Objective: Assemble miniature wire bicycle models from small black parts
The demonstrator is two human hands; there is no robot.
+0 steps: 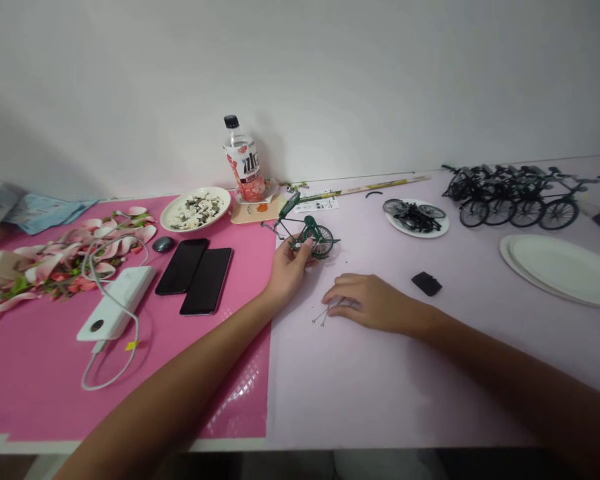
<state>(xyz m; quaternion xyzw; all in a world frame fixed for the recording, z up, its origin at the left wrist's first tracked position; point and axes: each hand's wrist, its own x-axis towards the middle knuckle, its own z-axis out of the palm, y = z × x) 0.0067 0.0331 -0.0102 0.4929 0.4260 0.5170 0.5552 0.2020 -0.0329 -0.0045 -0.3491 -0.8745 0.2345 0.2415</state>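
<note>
The left hand (287,270) is closed, thumb and fingertips pinching the green model bicycle (310,235) at its wheel, which stands on the surface (380,387) at its 1 o'clock. The right hand (367,301) lies palm-down, fingers half curled, tips on thin metal pins (323,316) at its 8 o'clock; whether it grips them I cannot tell. This looks like steadying the model while collecting a pin; next calls for a fine pinch. A small black piece (427,283) lies at its 2 o'clock.

The head camera looked forward and down, close over left hand (287,270) and right hand (370,301), wall (330,67) at twelve o'clock.
</note>
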